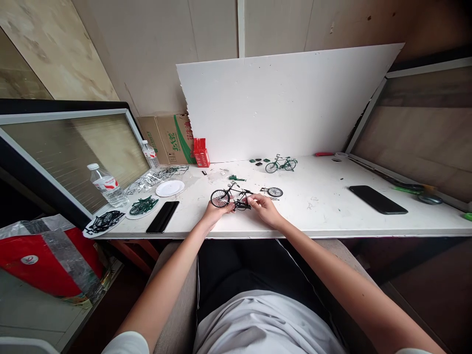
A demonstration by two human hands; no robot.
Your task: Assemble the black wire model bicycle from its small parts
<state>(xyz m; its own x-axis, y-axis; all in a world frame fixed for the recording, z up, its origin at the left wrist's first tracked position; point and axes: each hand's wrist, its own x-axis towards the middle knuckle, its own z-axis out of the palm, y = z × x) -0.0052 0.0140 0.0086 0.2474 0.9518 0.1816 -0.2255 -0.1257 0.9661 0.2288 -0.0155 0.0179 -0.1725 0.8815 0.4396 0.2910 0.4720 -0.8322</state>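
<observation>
Both hands hold a small black model bicycle (238, 195) just above the near part of the white table. My left hand (217, 213) is closed on its lower front, below the front wheel. The fingers of my right hand (262, 206) pinch the rear end of the frame, where no large rear wheel shows. A loose black wheel (275, 192) lies on the table past my right hand, beside a small black part. Farther back stands a green model bicycle (281, 163) with both wheels on. A green part (237, 178) lies behind the held bicycle.
Left are a white plate (170, 188), a plate of green parts (143, 206), a plate of black parts (105, 222), a phone (162, 217) and water bottles (107, 186). Another phone (378, 199) lies right. A white board (291, 103) leans behind, near a red box (201, 153).
</observation>
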